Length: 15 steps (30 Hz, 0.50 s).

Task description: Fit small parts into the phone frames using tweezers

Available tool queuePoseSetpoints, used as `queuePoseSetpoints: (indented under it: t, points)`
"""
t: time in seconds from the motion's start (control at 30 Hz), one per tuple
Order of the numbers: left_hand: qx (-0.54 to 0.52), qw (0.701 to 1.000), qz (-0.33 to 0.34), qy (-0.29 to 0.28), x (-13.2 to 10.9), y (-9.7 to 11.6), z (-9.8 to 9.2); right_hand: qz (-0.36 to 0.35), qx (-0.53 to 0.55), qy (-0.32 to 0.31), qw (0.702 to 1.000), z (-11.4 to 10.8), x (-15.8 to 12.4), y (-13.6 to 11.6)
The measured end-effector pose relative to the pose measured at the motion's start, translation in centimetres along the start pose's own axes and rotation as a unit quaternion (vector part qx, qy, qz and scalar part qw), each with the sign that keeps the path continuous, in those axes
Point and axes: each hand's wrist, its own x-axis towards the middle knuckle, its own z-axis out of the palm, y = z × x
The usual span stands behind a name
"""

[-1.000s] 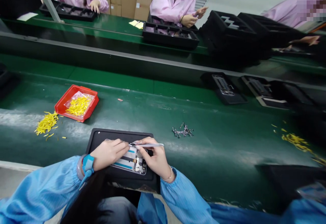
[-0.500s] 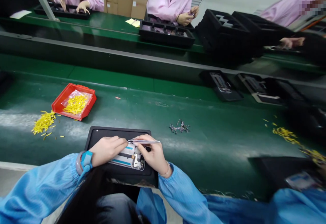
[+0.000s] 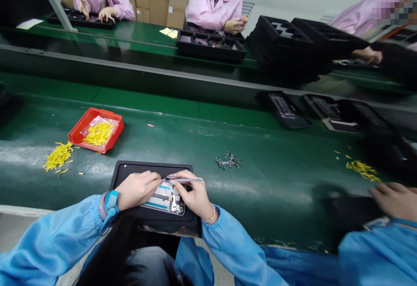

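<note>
An open phone housing [image 3: 159,203] with blue strips and a bare circuit board at its right end lies on a black pad [image 3: 130,168]. My right hand [image 3: 192,195] is closed round a pair of metal tweezers [image 3: 190,179], their tips pointing left at the housing's far edge. Close to those tips, the bent fingers of my left hand [image 3: 140,189] are pressed together over the same edge. Whatever is between the left fingertips is hidden or too small to make out.
A red bin [image 3: 112,134] of yellow strips stands left, beside a loose yellow pile [image 3: 58,156]. Small dark parts [image 3: 229,160] lie right of the pad. A co-worker's hand [image 3: 395,201] is at far right. Black trays [image 3: 211,49] and people in pink stand opposite.
My hands stay at the housing's far edge with the tweezers, barely shifted. At far right the co-worker's hand has come into view over the dark pad. The view has moved slightly.
</note>
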Motion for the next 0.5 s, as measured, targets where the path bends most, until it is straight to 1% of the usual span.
queuePoseSetpoints:
  t: [0.23, 0.4, 0.5]
  points:
    - [-0.041, 0.998, -0.052, -0.004, -0.13, 0.07, 0.40, -0.006, 0.002, -0.003, 1.000, 0.00, 0.02, 0.07]
    - [-0.078, 0.992, -0.102, -0.012, -0.04, 0.06, 0.24, 0.041, 0.044, -0.026, 0.998, -0.09, 0.05, 0.37]
    - [-0.088, 0.985, -0.142, -0.037, 0.24, -0.02, 0.00, 0.038, 0.053, -0.028, 0.997, -0.21, 0.13, 0.48]
